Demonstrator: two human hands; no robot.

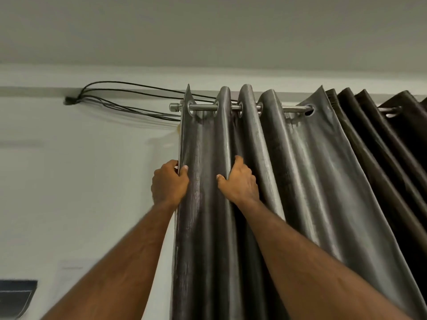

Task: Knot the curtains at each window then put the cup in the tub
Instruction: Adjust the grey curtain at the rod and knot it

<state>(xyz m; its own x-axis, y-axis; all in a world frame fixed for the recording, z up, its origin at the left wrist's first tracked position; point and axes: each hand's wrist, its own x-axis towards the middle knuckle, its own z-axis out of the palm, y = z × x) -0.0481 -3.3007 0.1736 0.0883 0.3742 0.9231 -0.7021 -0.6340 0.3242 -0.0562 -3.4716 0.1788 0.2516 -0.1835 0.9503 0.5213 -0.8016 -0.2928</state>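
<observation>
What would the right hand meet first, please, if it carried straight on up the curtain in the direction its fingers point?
Probably only more fabric: the right hand points up along a fold of the grey curtain, then the eyelet ring on the metal rod above it. Depth is hard to judge here.

curtain (288, 162): grey cloth, slight sheen, looks finely ribbed to me | rod (203, 108): shiny smooth metal, eyelets too | cables (129, 98): black, I'd guess plastic-coated | wall (80, 181): flat matt paint
</observation>
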